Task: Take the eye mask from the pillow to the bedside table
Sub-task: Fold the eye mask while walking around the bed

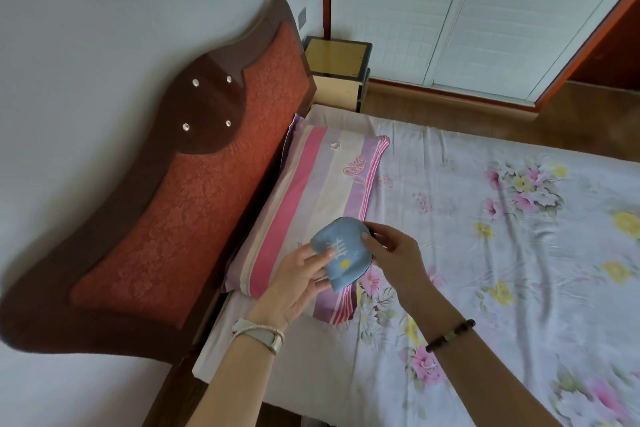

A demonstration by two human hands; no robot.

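Observation:
A blue eye mask (344, 251) with white stitching and a small yellow patch is folded and held just above the near end of the striped pink pillow (311, 191). My left hand (298, 279) grips its left side with thumb and fingers. My right hand (394, 253) pinches its right edge. The bedside table (337, 61), with a yellow top and dark frame, stands beyond the far end of the headboard, well away from both hands.
A red and dark wood headboard (180, 191) runs along the wall on the left. The bed (502, 253) has a floral sheet. White sliding doors (485, 10) and a wooden floor (485, 118) lie beyond the bed.

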